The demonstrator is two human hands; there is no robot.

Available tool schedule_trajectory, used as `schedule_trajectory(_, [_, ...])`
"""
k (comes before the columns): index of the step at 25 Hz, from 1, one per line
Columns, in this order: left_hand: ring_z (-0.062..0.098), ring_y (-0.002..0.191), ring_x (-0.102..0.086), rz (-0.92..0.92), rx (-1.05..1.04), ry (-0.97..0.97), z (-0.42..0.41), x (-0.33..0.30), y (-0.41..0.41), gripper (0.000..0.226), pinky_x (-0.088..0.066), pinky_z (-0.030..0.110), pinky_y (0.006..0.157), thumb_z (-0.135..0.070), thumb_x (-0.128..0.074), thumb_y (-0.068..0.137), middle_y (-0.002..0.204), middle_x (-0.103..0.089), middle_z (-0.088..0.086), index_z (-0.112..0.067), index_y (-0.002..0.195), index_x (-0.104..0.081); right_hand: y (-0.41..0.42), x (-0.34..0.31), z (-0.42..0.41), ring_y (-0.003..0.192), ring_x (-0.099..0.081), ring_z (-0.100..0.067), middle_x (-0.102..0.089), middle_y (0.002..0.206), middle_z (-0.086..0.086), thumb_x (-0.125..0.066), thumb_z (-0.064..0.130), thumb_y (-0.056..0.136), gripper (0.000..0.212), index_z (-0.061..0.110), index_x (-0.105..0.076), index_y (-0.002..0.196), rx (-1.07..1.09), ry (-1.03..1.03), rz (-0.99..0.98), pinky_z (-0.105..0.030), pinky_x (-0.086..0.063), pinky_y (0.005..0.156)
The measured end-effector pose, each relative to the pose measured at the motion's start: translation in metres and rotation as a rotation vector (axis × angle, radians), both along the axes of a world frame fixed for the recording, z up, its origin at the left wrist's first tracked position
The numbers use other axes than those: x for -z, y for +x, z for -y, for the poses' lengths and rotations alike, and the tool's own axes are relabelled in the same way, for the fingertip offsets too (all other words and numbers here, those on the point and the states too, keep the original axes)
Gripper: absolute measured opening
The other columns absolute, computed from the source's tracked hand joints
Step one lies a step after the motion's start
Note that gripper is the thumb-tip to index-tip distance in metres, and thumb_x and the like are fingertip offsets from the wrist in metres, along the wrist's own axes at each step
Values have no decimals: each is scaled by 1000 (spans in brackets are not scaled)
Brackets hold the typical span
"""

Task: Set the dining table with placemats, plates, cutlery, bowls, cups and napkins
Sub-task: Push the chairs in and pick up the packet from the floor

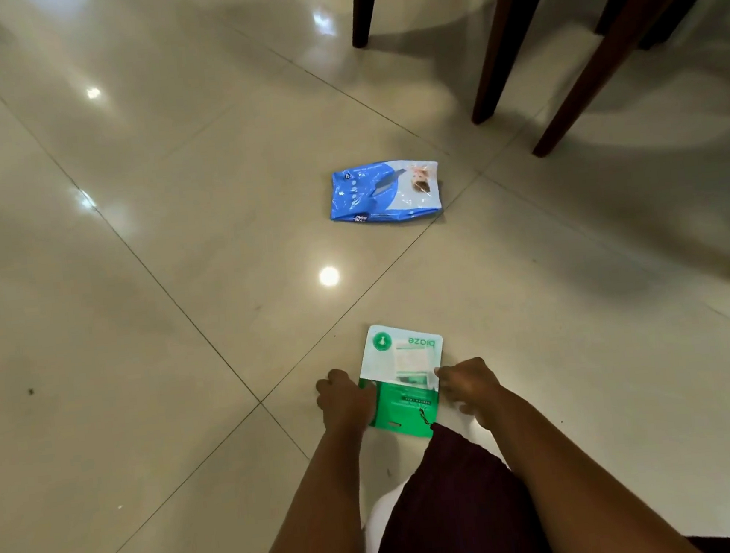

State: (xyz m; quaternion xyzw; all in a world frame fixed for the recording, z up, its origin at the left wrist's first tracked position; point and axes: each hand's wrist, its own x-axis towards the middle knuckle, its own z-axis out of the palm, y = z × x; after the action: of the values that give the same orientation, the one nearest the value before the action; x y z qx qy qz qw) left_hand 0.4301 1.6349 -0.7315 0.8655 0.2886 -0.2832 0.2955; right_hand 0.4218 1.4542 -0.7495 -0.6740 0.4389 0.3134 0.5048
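Down on the floor lie two packs: both hands, left and right, pinch the green pack; one blue pack lies apart beyond it.

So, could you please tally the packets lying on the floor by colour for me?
Blue and white packet: 1
Green and white packet: 1, with the left hand and right hand at its sides
Total: 2

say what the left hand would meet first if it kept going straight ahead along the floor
Probably nothing near: past the left hand, gripping the green packet, lies bare tile. The blue packet looks right of that line, though depth is uncertain.
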Motion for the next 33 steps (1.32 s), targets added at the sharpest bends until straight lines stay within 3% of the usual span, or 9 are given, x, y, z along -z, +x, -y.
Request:
schedule_trajectory(5, [32, 115, -52, -39, 48, 17, 3, 12, 8, 53, -51, 41, 86, -36, -67, 86, 119, -53, 10, -10, 120, -35, -4, -16, -4, 66, -62, -21, -66, 79, -8, -66, 22, 89, 18, 5, -64, 90, -30, 22, 23, -31, -49, 63])
schedule_trajectory(11, [28, 88, -68, 2, -19, -216, 1, -19, 27, 15, -57, 45, 83, -16, -64, 85, 103, -70, 13, -8, 98, -65, 8, -50, -5, 82, -70, -29, -70, 89, -11, -70, 8, 81, 9, 11, -63, 77, -22, -53, 136, -43, -60, 75])
schedule_trajectory(13, [28, 87, -66, 42, -1, -235, 7, -74, 46, 2, -57, 44, 83, -9, -62, 86, 97, -69, 9, -9, 87, -64, 18, -98, 0, 82, -70, -29, -71, 89, -11, -72, 9, 77, 10, 11, -63, 75, 25, -80, 177, -48, -60, 75])
schedule_trajectory(19, [17, 77, -58, 285, -17, -318, 37, -285, 58, 14, -43, 26, 63, -6, -67, 82, 79, -62, -3, -18, 81, -61, 35, -298, 37, 84, -71, -29, -71, 91, -13, -74, 5, 82, 12, 7, -63, 78, 112, -50, 293, -43, -61, 74])
schedule_trajectory(23, [19, 80, -62, 450, 17, -318, 52, -447, 56, 13, -49, 31, 75, -5, -69, 80, 80, -66, -3, -16, 83, -65, 29, -458, 55, 83, -71, -29, -72, 89, -11, -75, 9, 81, 10, 4, -67, 85, 22, -137, 413, -47, -60, 73])
schedule_trajectory(26, [20, 82, -63, 471, 79, -320, 65, -558, 51, 12, -48, 30, 76, -6, -72, 80, 87, -69, 2, -15, 86, -65, 18, -573, 67, 82, -69, -30, -71, 87, -10, -74, 12, 80, 11, 6, -67, 84, -17, -221, 491, -48, -59, 76])
schedule_trajectory(29, [18, 82, -60, 480, 168, -335, 83, -664, 23, 16, -43, 25, 72, -6, -72, 80, 88, -68, 3, -17, 86, -61, -18, -689, 78, 78, -63, -21, -67, 84, -4, -72, 13, 84, 11, 7, -70, 93, -7, -308, 493, -30, -50, 70])
schedule_trajectory(31, [17, 81, -59, 475, 198, -326, 95, -708, 0, 16, -44, 26, 73, -5, -71, 80, 87, -67, 3, -14, 89, -62, -46, -740, 89, 77, -58, -18, -64, 83, -3, -71, 13, 85, 11, 7, -71, 94, -12, -358, 491, -26, -44, 68])
schedule_trajectory(33, [17, 77, -56, 444, 245, -358, 111, -733, -23, 16, -43, 26, 71, -4, -71, 81, 83, -64, 3, -14, 90, -61, -76, -768, 102, 78, -59, -20, -64, 83, -4, -71, 14, 85, 8, 9, -71, 91, 28, -384, 471, -31, -51, 70])
